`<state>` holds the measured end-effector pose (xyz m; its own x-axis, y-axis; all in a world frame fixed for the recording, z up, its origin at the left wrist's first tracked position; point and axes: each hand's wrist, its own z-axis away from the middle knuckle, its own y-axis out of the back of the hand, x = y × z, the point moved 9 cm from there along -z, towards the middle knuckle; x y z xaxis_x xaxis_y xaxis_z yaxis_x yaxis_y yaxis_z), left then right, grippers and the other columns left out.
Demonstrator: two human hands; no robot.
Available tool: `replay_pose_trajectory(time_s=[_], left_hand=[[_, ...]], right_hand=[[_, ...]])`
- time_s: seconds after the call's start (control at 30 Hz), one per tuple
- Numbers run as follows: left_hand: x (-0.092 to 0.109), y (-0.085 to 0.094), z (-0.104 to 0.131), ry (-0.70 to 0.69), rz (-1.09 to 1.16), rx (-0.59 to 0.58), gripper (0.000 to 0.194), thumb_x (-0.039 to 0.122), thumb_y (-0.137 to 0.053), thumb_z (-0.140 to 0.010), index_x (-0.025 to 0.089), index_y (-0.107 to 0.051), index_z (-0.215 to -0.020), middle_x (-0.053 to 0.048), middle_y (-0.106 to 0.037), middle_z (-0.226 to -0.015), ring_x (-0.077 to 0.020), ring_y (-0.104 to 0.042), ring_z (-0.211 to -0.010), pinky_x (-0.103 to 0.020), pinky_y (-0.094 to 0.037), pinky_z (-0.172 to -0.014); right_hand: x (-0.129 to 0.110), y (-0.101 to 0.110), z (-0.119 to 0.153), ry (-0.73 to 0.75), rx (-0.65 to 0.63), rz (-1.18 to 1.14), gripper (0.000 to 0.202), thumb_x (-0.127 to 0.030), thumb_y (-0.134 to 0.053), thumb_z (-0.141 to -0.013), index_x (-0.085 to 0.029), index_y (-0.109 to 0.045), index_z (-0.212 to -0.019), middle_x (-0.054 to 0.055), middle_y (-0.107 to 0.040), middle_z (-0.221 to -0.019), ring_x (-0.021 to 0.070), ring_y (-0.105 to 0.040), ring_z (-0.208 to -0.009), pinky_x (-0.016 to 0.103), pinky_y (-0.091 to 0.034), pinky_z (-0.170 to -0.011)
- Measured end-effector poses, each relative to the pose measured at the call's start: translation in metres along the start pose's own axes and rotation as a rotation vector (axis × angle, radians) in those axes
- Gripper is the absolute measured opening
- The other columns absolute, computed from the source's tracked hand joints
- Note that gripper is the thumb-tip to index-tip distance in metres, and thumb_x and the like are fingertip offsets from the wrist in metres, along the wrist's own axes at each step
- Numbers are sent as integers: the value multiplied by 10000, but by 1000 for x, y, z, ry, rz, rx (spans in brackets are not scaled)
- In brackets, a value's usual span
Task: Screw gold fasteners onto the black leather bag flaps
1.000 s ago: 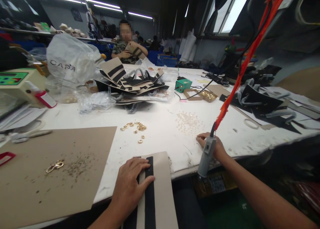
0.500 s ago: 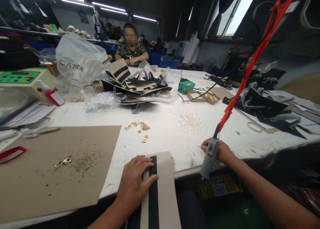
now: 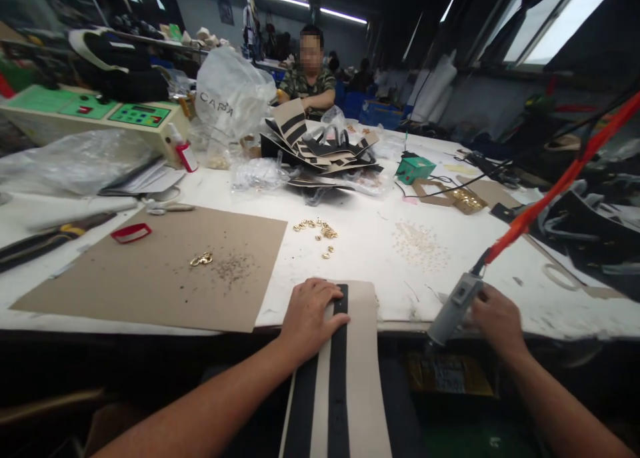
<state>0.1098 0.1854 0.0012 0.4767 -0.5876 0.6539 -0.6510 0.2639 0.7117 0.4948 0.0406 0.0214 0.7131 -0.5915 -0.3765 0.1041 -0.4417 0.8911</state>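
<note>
A beige panel with black stripes (image 3: 364,358) hangs over the table's front edge. My left hand (image 3: 311,317) presses on its top end, fingers closed round the edge of a black stripe. To the right, my right hand (image 3: 497,318) is beside a grey hand tool (image 3: 456,309) hanging from an orange-wrapped cord (image 3: 545,197); its fingers are partly hidden behind the tool, so its grip is unclear. Gold metal rings (image 3: 327,231) lie beyond the panel. Small pale pieces (image 3: 419,245) are scattered to their right.
Brown board (image 3: 150,278) at left carries gold rings and dark bits. A stack of striped panels (image 3: 325,158), a green box (image 3: 414,170) and a plastic bag (image 3: 230,91) stand farther back. A person (image 3: 317,88) sits across the table (image 3: 370,245).
The view has turned left, showing more of the control box. My right hand has drawn back toward the table's front edge, and the hanging tool is more tilted. My left hand stays on the panel.
</note>
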Motion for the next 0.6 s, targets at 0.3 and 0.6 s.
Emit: replay_pose_trajectory(time_s=[0.3, 0.6], left_hand=[[2, -1, 1, 5, -10, -6, 377, 293, -917, -747, 253, -708, -1058, -21, -736, -1208, -282, -604, -1206, -468, -408, -1045], [-2, -5, 2, 18, 2, 0, 367, 334, -901, -772, 254, -701, -1069, -27, -729, -1185, -280, -590, -1195, -453, -410, -1012]], right_hand=[[-100, 5, 108, 8, -229, -452, 316, -625, -620, -844, -315, -679, -818, 71, -724, -776, 309, -681, -774, 450, -526, -787], [-228, -92, 115, 380, -591, -505, 239, -418, -564, -945, -225, -669, -851, 18, -689, -862, 211, -631, -835, 324, -460, -799]])
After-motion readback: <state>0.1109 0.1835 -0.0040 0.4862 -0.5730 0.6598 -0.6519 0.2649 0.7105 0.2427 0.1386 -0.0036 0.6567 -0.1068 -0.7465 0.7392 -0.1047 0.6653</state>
